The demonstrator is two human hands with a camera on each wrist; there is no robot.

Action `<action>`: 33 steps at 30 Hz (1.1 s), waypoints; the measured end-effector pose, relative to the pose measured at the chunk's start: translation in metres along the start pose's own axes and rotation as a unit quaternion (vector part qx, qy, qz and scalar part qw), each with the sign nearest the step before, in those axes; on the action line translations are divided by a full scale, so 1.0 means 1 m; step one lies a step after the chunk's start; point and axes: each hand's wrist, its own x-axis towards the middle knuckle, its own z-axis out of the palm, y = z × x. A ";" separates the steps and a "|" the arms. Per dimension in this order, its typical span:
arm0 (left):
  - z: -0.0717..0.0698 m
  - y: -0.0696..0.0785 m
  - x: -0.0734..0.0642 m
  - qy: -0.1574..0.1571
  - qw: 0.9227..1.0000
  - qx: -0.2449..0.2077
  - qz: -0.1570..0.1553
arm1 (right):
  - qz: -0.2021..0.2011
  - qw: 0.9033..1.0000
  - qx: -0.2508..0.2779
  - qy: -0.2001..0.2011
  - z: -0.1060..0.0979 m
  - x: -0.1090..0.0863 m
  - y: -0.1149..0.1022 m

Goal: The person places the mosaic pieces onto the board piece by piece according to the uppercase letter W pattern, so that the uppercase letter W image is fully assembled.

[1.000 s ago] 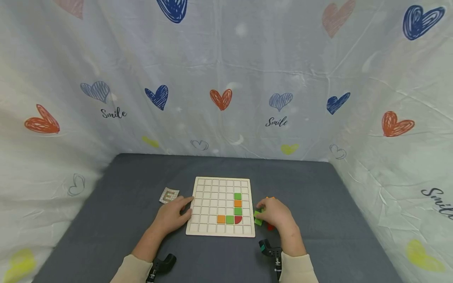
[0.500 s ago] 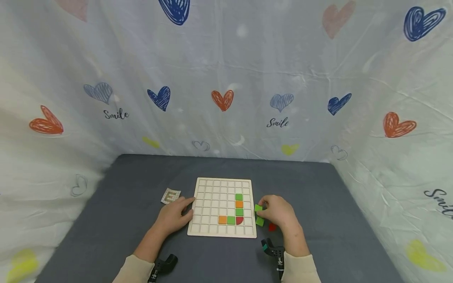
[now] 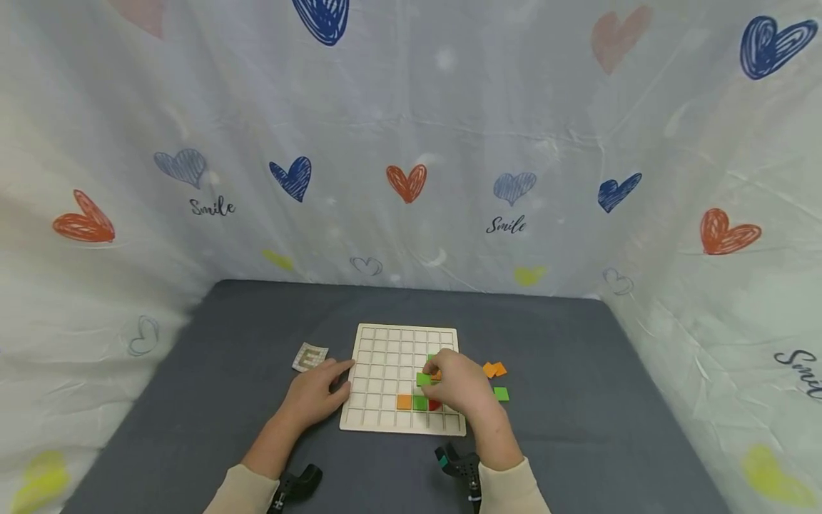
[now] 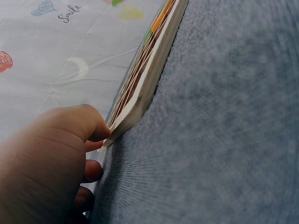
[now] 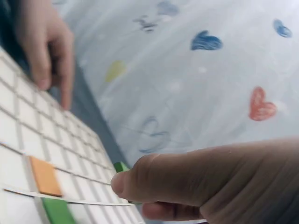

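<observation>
A pale wooden grid board lies on the dark cloth. Over its right half, my right hand pinches a green square tile between thumb and fingers; the tile also shows past the thumb in the right wrist view. In the grid's lower part sit an orange tile, a green tile and a red piece partly covered by the hand. More set tiles above are mostly hidden under it. With thumb and forefinger, my left hand touches the board's left edge.
Right of the board lie orange tiles and a loose green tile. A small patterned card rests beyond my left hand. A white curtain with printed hearts stands behind the table.
My right hand has picked up a green tile from beside the board and carried it left over the grid. The left hand stays at the board's edge.
</observation>
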 end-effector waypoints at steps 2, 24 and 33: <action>0.000 0.001 0.000 0.000 1.000 -0.001 -0.002 | -0.020 1.000 -0.010 0.004 0.010 0.003 -0.004; -0.001 0.002 0.001 0.000 1.000 -0.005 -0.002 | -0.026 0.997 -0.049 0.060 0.050 0.014 -0.009; -0.001 0.003 0.001 0.001 1.000 -0.009 -0.004 | -0.032 0.998 -0.034 0.050 0.045 0.012 -0.001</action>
